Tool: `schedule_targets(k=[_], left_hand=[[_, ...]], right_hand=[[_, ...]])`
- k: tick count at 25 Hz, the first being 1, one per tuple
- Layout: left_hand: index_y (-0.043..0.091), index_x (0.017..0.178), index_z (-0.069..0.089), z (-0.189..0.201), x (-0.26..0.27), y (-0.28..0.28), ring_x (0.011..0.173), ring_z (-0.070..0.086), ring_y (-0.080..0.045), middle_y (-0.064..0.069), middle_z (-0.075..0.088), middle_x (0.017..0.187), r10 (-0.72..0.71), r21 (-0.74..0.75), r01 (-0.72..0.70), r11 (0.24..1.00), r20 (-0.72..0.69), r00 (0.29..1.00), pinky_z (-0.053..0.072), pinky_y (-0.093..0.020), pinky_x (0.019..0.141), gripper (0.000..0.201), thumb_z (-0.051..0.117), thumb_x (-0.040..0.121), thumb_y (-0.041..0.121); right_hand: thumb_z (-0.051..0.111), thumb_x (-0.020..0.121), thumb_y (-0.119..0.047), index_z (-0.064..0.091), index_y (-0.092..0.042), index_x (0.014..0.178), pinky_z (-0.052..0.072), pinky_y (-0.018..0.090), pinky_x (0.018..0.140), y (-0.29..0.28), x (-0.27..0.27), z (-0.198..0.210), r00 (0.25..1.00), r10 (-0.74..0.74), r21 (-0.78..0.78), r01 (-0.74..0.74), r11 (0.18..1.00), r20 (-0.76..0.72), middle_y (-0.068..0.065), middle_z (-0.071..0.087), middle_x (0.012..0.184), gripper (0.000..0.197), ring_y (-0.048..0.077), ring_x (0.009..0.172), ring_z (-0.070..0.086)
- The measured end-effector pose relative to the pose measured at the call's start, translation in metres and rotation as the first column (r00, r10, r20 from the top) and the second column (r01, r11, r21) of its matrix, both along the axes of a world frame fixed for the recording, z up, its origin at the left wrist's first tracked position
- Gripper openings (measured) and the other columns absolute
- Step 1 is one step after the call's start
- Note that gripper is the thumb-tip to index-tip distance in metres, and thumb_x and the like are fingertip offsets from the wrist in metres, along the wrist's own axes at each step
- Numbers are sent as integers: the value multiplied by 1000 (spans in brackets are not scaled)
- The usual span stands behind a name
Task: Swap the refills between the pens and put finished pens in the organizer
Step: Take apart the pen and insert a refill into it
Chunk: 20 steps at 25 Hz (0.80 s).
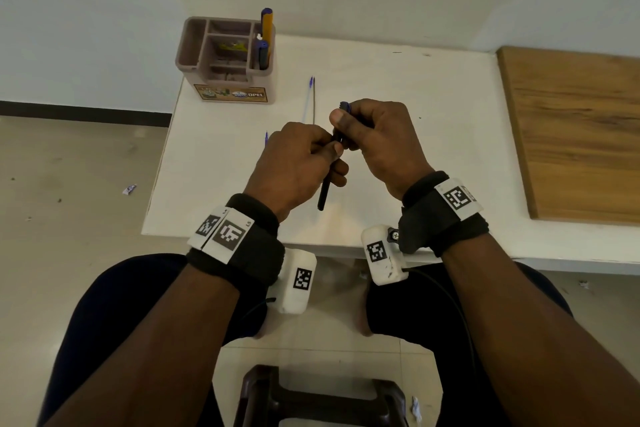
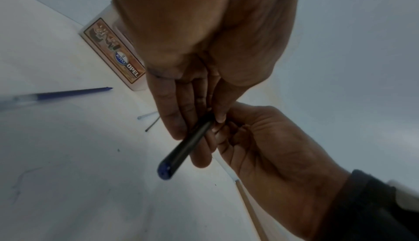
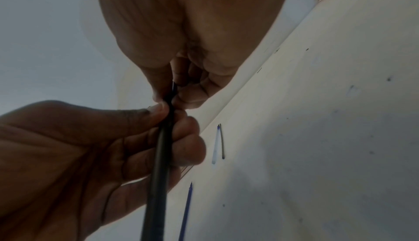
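Black plastic marks the pen barrel (image 1: pixel 326 180) that both hands hold above the middle of the white table (image 1: pixel 415 149). The left hand (image 1: pixel 298 166) has its fingers curled round the barrel's upper part, thumb pressed against it, while the barrel's lower end slants down toward the near edge of the table. In the left wrist view that lower end shows a blue plug. The right hand (image 1: pixel 377 139) pinches the top of the same pen, its thumb and fingers closed on a dark blue end piece (image 1: pixel 345 107) that sticks out above the knuckles; whether this piece is joined to the barrel or apart from it cannot be told.

On the table, toward the far left corner, stands a brown organizer (image 1: pixel 227 61) with several compartments. Its right-hand compartment holds an orange pen (image 1: pixel 266 24) standing upright and a blue pen (image 1: pixel 261 52) beside it. Between the organizer and the hands lie a clear refill with a blue tip (image 1: pixel 308 99) and a thin dark refill (image 1: pixel 313 100), side by side and nearly touching. A blue refill (image 3: pixel 186 209) lies closer to the left edge, partly hidden by the left hand in the head view. A wooden board (image 1: pixel 571 128) lies along the right side of the table.
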<state>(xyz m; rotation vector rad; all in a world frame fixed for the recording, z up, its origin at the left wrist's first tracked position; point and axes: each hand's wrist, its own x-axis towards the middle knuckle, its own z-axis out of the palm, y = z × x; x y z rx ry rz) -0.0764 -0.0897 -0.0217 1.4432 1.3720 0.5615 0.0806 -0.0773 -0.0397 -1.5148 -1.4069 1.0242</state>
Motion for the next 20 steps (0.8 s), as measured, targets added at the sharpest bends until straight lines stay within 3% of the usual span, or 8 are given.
schedule_targets(k=[4, 7, 8, 10, 12, 14, 18, 20], left_hand=[[3, 112, 74, -1, 0, -3, 78, 81, -21, -10, 81, 87, 7, -53, -6, 999, 21, 1000, 63, -45, 91, 21, 61, 103, 17], [1, 103, 75, -10, 2, -23, 74, 80, -22, -12, 80, 83, -21, -137, 18, 990, -14, 1000, 65, -41, 84, 17, 63, 101, 13], [2, 102, 75, -12, 1, -29, 74, 80, -23, -12, 80, 82, 25, -144, -25, 989, 0, 1000, 65, -40, 84, 16, 63, 101, 13], [6, 104, 74, -13, 0, -24, 76, 80, -21, -11, 79, 85, 150, -132, -145, 981, 32, 988, 65, -40, 84, 16, 62, 102, 16], [10, 109, 71, -12, -1, -15, 77, 79, -15, -6, 79, 90, 207, -89, -209, 974, -32, 978, 63, -30, 78, 18, 59, 104, 22], [12, 113, 70, -8, 1, -9, 78, 78, -12, -4, 79, 93, 209, -32, -212, 977, -83, 974, 59, -23, 74, 19, 58, 105, 24], [11, 118, 69, -7, 2, -5, 87, 78, -14, -5, 79, 100, 195, 16, -194, 981, -100, 976, 61, -36, 90, 19, 63, 101, 17], [12, 120, 69, -9, 2, -2, 87, 78, -14, -4, 78, 100, 185, 26, -183, 983, -113, 976, 61, -39, 92, 22, 66, 99, 16]], right_hand=[[65, 102, -18, 71, 7, 87, 52, 21, 64, 0, -1, 1, 999, -22, -16, 22, 1000, -33, 24, 69, 77, 29, 11, 63, 59], [68, 100, -17, 73, -1, 81, 49, 26, 65, 20, 30, 16, 921, -292, 9, 305, 952, -258, 10, 66, 69, 25, 13, 61, 56], [69, 99, -19, 73, -1, 81, 49, 28, 66, 22, 42, 21, 908, -315, 14, 332, 943, -278, 9, 66, 70, 26, 14, 62, 56], [69, 98, -25, 74, 0, 81, 53, 34, 67, 15, 53, 19, 936, -314, 13, 321, 947, -159, 10, 69, 72, 31, 16, 63, 59], [70, 96, -35, 75, -5, 79, 58, 40, 73, 6, 47, 5, 967, -234, -34, 239, 970, 101, 5, 74, 73, 35, 17, 65, 67], [69, 94, -42, 75, -6, 79, 59, 40, 78, 9, 38, -8, 928, -129, -93, 172, 981, 351, 7, 74, 77, 39, 23, 72, 71], [70, 92, -45, 73, -7, 92, 55, 37, 78, 22, 22, -26, 866, -87, -144, 179, 973, 492, 9, 72, 88, 39, 26, 85, 66], [67, 94, -45, 69, -9, 100, 50, 35, 76, 22, 10, -35, 829, -53, -150, 163, 975, 557, 8, 68, 95, 37, 25, 91, 61]])
